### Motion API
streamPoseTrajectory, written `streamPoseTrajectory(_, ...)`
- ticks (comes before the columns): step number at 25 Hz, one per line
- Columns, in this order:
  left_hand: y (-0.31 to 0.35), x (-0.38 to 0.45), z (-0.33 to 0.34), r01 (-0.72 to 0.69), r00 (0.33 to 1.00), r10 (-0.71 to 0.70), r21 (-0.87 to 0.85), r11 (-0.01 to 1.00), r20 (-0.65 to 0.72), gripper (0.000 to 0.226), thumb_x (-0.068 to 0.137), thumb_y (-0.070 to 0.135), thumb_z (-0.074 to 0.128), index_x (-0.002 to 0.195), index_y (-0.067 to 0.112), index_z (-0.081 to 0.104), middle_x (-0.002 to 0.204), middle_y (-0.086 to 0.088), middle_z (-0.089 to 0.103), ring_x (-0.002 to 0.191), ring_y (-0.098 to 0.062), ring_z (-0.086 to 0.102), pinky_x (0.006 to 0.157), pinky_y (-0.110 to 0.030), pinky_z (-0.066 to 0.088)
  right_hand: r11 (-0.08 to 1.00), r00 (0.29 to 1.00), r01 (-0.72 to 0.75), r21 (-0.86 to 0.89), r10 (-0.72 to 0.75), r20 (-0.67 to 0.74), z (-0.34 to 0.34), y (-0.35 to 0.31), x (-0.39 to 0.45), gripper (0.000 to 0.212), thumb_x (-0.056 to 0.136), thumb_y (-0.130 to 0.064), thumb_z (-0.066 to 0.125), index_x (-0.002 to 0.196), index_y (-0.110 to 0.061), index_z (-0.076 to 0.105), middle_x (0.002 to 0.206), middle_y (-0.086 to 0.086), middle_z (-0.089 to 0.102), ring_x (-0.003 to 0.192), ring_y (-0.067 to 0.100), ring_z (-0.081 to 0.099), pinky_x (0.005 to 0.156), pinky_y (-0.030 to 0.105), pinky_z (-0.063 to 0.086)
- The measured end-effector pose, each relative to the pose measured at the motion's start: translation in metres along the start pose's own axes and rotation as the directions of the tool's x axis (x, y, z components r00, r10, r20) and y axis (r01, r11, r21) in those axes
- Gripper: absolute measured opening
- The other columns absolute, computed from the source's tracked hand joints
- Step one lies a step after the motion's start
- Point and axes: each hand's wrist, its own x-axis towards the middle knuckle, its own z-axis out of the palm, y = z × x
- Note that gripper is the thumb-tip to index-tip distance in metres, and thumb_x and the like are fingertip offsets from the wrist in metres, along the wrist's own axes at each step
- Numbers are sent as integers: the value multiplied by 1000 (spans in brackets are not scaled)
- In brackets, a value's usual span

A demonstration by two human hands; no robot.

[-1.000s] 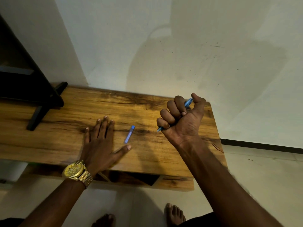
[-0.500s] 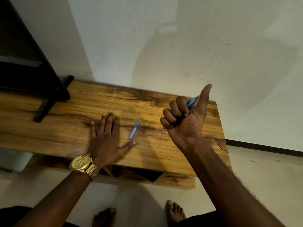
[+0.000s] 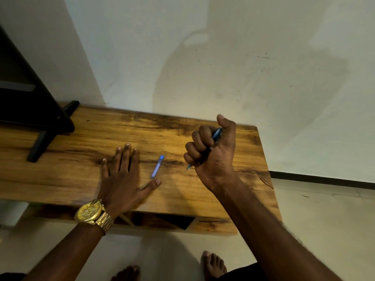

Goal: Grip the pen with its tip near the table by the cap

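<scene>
My right hand [image 3: 211,153] is raised over the right part of the wooden table [image 3: 81,175], fingers curled in a fist round a blue pen [image 3: 216,134]. The pen's tip pokes out below the fist and its upper end shows under the thumb. My left hand [image 3: 121,179] lies flat on the table with straight fingers and the thumb spread to the right. A small blue pen cap [image 3: 157,166] lies on the wood between the two hands, just above the left thumb.
A black stand [image 3: 46,126] sits on the table's far left. A pale wall [image 3: 223,57] rises behind the table. Below the top is a shelf opening [image 3: 168,220]. My bare feet [image 3: 213,264] stand on the light floor.
My right thumb, raised straight half a second ago, has come down onto the pen's upper end. The left hand stays flat on the table and the cap has not moved.
</scene>
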Motion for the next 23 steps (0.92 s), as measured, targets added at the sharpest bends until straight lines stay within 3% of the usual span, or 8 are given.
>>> streamPoseTrajectory(13,1,-1,1,-1,1000,0,-15,1000,-21,128,78,100,12,175,17,9,185,-7,-6,172,-30,-3,134,-66,10,1000,1000,-9,22,8,26,6,0,-4,64,107,-56,35,51,-27,34,54,-3,16,47,14,12,49,28,13)
streamPoseTrajectory(17,1,-2,1,-4,999,4,0,1000,-32,128,78,100,10,175,17,12,185,-8,-3,172,-32,0,133,-67,12,994,997,-50,95,45,58,5,0,-3,67,105,-70,33,56,-25,23,53,-5,16,46,13,12,49,28,13)
streamPoseTrajectory(21,1,-2,1,-1,999,1,-13,1000,-47,128,78,100,10,175,17,13,185,-8,-2,172,-32,2,133,-66,12,988,997,-41,146,31,67,3,1,-2,60,106,-58,35,57,-24,24,53,-5,16,46,13,11,49,24,14)
streamPoseTrajectory(23,1,-2,1,-7,999,7,-10,1000,-49,128,78,100,10,175,16,12,185,-8,-2,172,-32,2,133,-67,12,981,996,-56,183,43,72,3,0,-2,63,106,-61,34,57,-24,24,53,-5,16,47,13,10,49,24,12)
